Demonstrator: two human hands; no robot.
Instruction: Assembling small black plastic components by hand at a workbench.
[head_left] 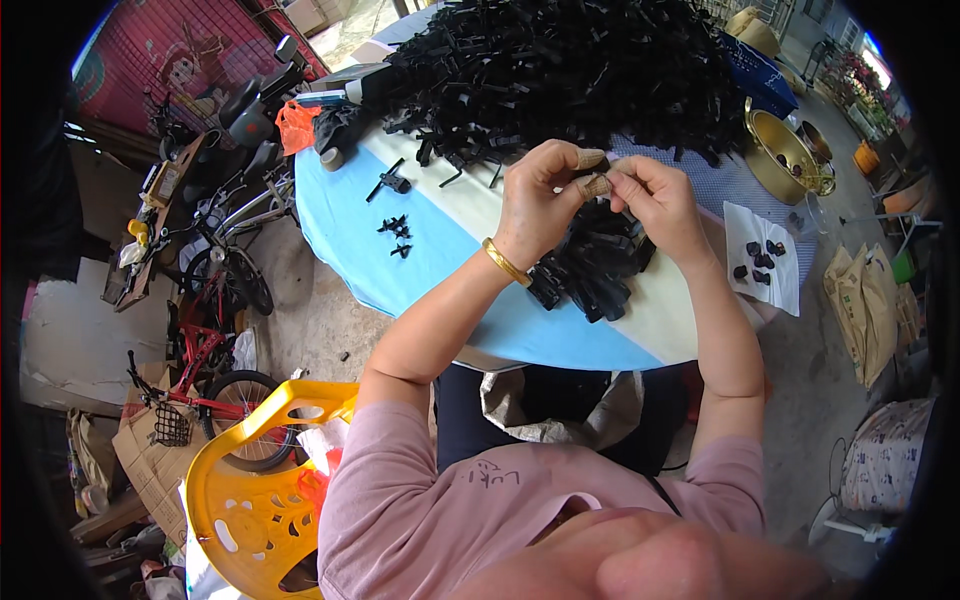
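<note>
My left hand (541,200) and my right hand (656,198) meet over the round table (370,270), fingertips pinched together. What lies between them is too small to make out. Tan coverings wrap the left thumb and a left finger, and a gold bangle (506,262) circles that wrist. Beneath my hands lies a bunch of long black plastic-looking parts (597,270). A large heap of similar black parts (570,75) covers the far side. Left of my hands, a single black part (390,180) and a few small black pieces (396,236) rest on the blue cloth.
White paper (776,288) with several dark lumps lies at the table's right edge, near a gold-coloured pot (775,160). A blue crate (757,78) stands behind. An orange bag (297,127) sits far left. A yellow chair (225,500) and red bicycle (205,350) stand left.
</note>
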